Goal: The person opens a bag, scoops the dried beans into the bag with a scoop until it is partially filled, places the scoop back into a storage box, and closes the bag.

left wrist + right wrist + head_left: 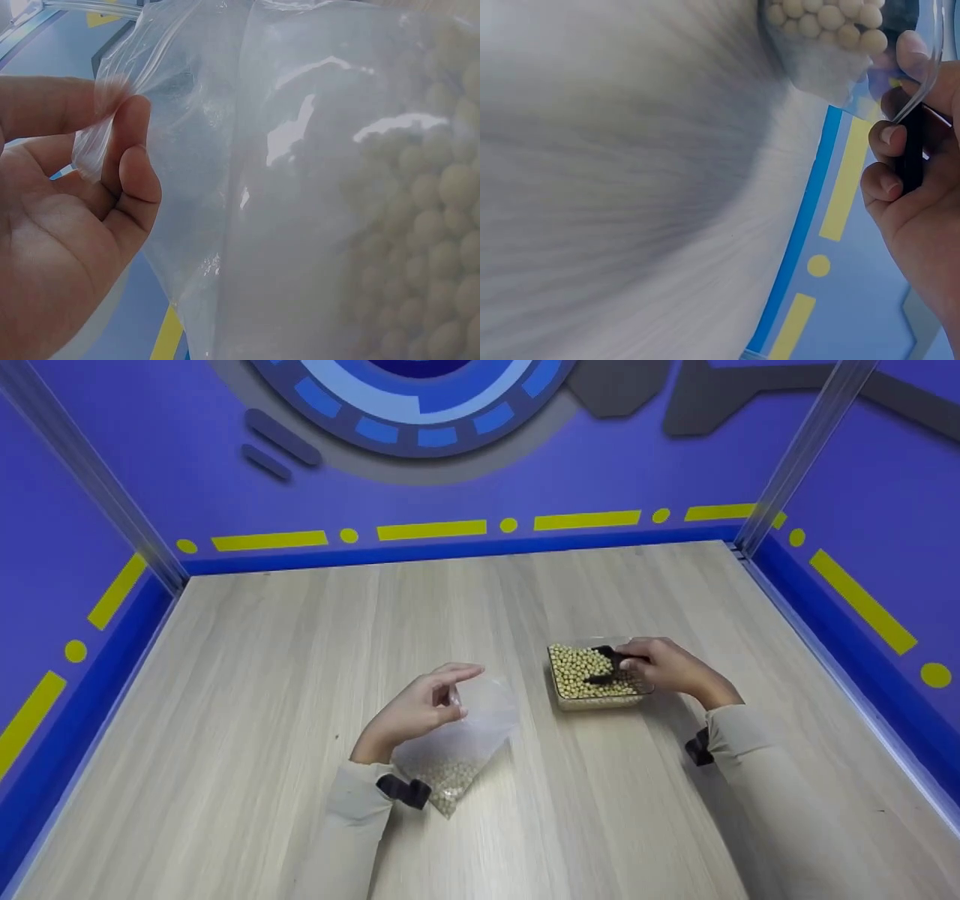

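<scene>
My left hand (pixel 420 705) pinches the upper edge of a clear zip bag (pixel 491 712), its bottom corner filled with round, pale yellow beans (pixel 448 778). In the left wrist view, thumb and fingers grip the zip strip (pixel 146 64), and beans show through the plastic at the right. My right hand (pixel 671 666) grips the handle of a black scoop (pixel 609 660), the fingers curled round it. The scoop's head lies among soybean-like beans (pixel 574 667) in a clear rectangular container (pixel 600 703). The right wrist view shows the black handle (pixel 910 154) inside the curled fingers.
Both hands are over a light wood-grain table (pixel 300 660). Blue panels (pixel 480 495) with yellow markings wall it in at the back and both sides. Metal posts (pixel 802 457) stand at the rear corners. A black strap (pixel 403 790) sits on the left wrist.
</scene>
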{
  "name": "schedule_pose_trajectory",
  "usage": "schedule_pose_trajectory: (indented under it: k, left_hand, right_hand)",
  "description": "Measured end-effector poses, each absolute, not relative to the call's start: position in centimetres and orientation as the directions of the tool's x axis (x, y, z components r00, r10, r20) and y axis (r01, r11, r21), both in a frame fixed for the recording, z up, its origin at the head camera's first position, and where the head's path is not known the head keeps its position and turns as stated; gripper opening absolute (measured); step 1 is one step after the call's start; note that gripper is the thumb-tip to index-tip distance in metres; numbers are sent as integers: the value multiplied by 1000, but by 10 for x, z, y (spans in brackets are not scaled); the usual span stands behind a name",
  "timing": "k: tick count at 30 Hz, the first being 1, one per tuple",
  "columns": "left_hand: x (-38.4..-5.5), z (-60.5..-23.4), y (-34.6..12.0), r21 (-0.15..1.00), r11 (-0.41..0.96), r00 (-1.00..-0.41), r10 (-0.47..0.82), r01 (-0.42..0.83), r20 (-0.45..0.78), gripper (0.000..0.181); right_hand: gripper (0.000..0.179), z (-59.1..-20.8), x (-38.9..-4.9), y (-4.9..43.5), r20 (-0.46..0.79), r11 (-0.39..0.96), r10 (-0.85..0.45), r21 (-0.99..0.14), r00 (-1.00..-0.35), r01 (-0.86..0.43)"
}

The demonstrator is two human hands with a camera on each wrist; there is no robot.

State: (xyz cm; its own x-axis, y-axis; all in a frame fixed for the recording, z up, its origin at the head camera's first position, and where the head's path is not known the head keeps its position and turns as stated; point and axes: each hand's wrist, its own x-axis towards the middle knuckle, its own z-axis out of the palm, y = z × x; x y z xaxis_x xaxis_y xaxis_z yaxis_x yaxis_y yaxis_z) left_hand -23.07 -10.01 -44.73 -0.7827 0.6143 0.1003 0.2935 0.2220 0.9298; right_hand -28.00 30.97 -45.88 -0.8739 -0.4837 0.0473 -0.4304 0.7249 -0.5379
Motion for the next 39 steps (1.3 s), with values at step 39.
schedule_pose_trajectory:
  k: [39]
  left_hand:
    - [-231, -446, -101, 928, 214, -777, 619, 307, 114, 58]
  right_hand:
    - [36, -465, -283, 323, 48, 654, -420, -676, -906, -339]
